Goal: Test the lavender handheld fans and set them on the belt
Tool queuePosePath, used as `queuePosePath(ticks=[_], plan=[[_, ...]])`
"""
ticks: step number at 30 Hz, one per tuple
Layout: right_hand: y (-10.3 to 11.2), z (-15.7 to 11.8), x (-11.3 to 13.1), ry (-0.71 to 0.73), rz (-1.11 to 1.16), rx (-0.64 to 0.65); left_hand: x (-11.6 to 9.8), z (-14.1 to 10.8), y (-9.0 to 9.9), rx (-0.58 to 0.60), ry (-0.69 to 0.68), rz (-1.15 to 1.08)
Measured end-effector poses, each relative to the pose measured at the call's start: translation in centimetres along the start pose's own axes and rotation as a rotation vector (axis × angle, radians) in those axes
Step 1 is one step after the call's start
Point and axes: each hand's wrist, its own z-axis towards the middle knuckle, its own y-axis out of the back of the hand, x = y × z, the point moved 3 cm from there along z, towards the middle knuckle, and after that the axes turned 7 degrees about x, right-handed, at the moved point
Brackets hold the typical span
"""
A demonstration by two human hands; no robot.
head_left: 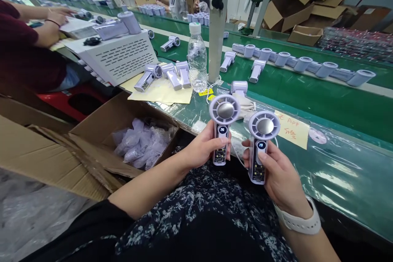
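Two lavender handheld fans are held upright side by side over my lap, in front of the bench edge. My left hand (206, 144) is wrapped round the handle of the left handheld fan (225, 110), its thumb on the front below a lit display reading 20. Around the right handheld fan (264, 126) closes my right hand (278, 168), thumb on its front; that display also reads 20. Both handles show circuit boards through a dark clear cover. Just behind them another lavender fan (239, 87) lies by a greyish cloth (245, 106) on the bench.
A clear bottle (198, 61) stands beside a metal post (216, 28). Several fans (176, 74) lie on yellow paper near a vented white box (116, 57). A carton (101, 131) of bagged items sits left. More fans line the green conveyor (337, 98). Other people work nearby.
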Motion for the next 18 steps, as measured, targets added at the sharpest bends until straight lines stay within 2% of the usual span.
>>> queuePosePath(ticks=[3,8,15,18], plan=[[-0.17,0.13,0.24,0.027,0.008,-0.012,0.0,-0.22,0.21,-0.01,0.009,0.07],[-0.5,0.58,0.01,-0.012,0.056,-0.017,-0.08,-0.14,0.46,-0.008,0.021,0.132],[-0.41,0.21,0.29,-0.01,0.094,-0.001,-0.51,-0.15,0.17,-0.051,0.015,0.107],[-0.35,0.2,0.48,0.013,0.088,0.003,-0.91,-0.09,-0.12,-0.027,-0.014,0.096]])
